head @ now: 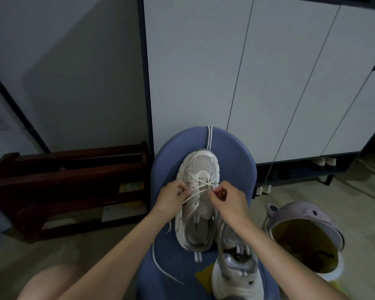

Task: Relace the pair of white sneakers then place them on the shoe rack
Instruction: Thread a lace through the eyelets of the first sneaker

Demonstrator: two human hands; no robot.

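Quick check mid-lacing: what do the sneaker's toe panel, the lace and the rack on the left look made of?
Toe panel: looks like woven mesh, with a visible grid of tiny holes.
Lace: seems a flat matte textile cord, off-white and limp.
Rack: probably dark reddish-brown wood with a slight sheen, built from solid rails; the dim light leaves it uncertain.

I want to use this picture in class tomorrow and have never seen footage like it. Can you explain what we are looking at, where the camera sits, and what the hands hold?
There is no machine here. A person wears one wide-angle camera on the head, looking forward and down, so the two bare arms reach in from the bottom edge. On a blue seat lies a white sneaker, toe pointing away. The left hand and right hand each pinch part of its lace over the eyelets. The second sneaker lies nearer, beside the first one's heel. A spare lace hangs over the seat's far edge. A dark wooden rack stands left, a purple bin right.
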